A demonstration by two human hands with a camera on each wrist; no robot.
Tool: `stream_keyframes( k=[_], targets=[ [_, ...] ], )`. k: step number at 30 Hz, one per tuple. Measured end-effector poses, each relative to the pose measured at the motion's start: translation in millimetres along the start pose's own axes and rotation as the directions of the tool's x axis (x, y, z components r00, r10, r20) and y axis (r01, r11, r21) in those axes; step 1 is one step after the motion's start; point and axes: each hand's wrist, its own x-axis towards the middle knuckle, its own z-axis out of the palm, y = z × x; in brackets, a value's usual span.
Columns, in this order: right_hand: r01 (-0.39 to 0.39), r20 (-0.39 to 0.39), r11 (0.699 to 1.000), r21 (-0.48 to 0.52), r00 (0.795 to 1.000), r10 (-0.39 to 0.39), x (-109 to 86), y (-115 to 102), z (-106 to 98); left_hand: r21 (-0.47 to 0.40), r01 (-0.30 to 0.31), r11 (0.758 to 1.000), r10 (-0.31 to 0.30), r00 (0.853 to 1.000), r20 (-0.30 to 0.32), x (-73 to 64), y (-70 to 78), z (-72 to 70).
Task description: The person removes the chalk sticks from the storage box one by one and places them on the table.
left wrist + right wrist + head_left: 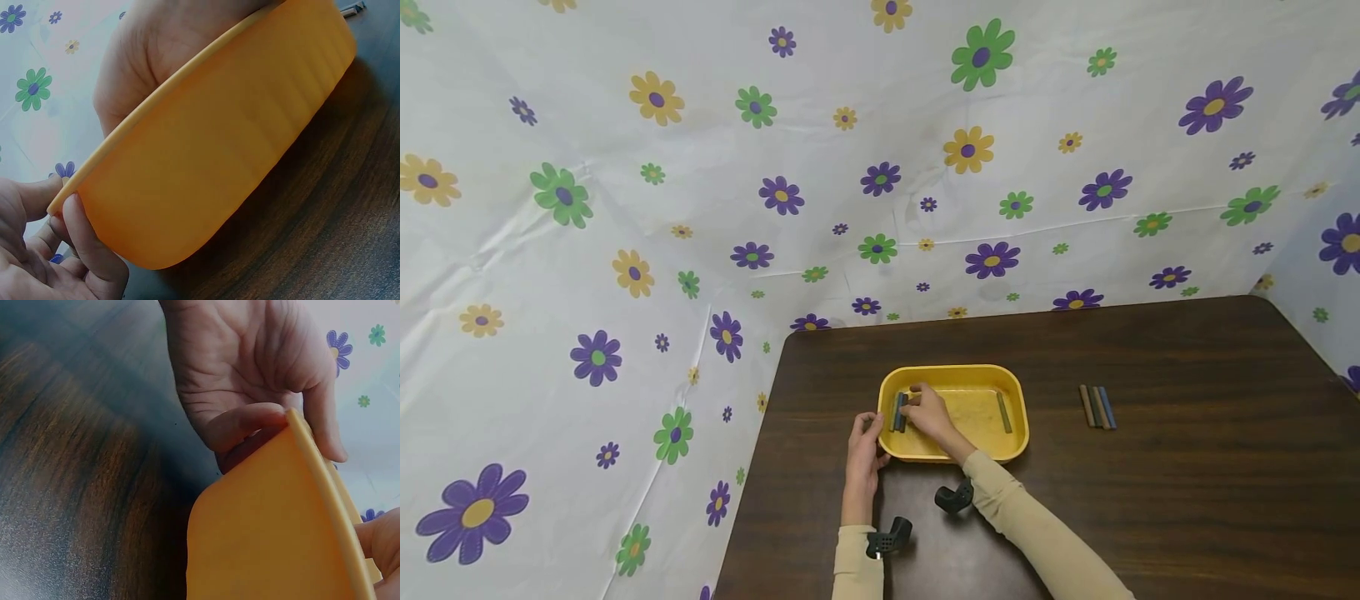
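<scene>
A yellow plastic tray (970, 457) stands on the table. My left hand (862, 454) grips its left rim, thumb on one side and fingers on the other, as the left wrist view also shows. Inside the tray, several dark chalk-like sticks (893, 421) lie side by side at the left end. My right hand (931, 414) reaches over the front rim, bent fingers and thumb at the rightmost of these sticks; I cannot tell whether they pinch it. An olive stick (1004, 412) lies apart at the tray's right end. In the left wrist view, the tray wall hides the right fingertips.
To the right of the tray, several brown, dark and blue sticks (1097, 407) lie close together on the dark wood table (1187, 483). Flower-patterned white sheeting (700, 208) hangs behind the table and along its left side. A black wrist camera sits on each forearm.
</scene>
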Motion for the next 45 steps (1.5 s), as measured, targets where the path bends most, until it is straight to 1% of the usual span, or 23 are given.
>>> stream_keyframes(
  k=[6,13,22,29,32,37,45],
  targets=[
    [0.033,-0.022,0.999,-0.033,0.999,-0.034,1.1,-0.3,5.8,-0.002,0.0,1.0,0.0,1.0,0.005,-0.9,0.6,0.2],
    [0.046,-0.043,0.998,-0.037,0.998,-0.048,-0.2,-2.3,8.5,0.0,-0.002,1.0,0.002,1.0,-0.001,0.2,0.3,-0.2],
    [0.065,0.007,0.996,-0.064,0.998,-0.065,2.5,-1.9,12.6,-0.006,-0.003,1.0,0.003,1.0,0.013,-1.9,2.2,-0.4],
    [0.115,0.017,0.988,-0.104,0.993,-0.114,4.4,0.6,13.9,0.0,0.014,1.0,-0.014,1.0,0.0,-1.0,1.7,0.2],
    [0.13,0.035,0.985,-0.117,0.991,-0.127,4.0,0.4,13.1,0.002,0.008,1.0,-0.008,1.0,0.002,-1.2,1.2,0.3],
    [0.129,0.068,0.987,-0.093,0.99,-0.123,2.5,-1.6,10.6,-0.001,0.008,1.0,-0.008,1.0,0.003,0.0,0.0,-0.3],
    [0.086,0.093,0.996,-0.009,0.992,-0.085,2.4,-3.6,-1.1,-0.002,0.016,1.0,-0.016,1.0,0.002,0.7,0.1,-0.2]
  ],
)
